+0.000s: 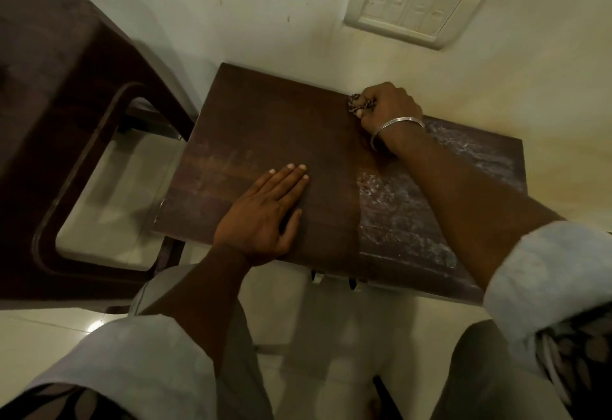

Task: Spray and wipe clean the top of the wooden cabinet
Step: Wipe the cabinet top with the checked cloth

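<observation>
Pale sleeves (543, 274) frame the view, with both forearms reaching over the wooden cabinet (265, 121), which stands against the wall. The left hand (261, 217) lies flat on the surface near its front edge — fingers (291, 181) straight and close together, holding nothing. The right hand (390, 108), a metal bangle (397, 120) on its wrist, is at the back edge by the wall, its fingers curled tightly round a bunched dark cloth (356, 104). Whitish streaks (414, 214) cover the right part of the surface — the left part looks dark and even. A dark chair (66, 71) stands just beside the cabinet.
</observation>
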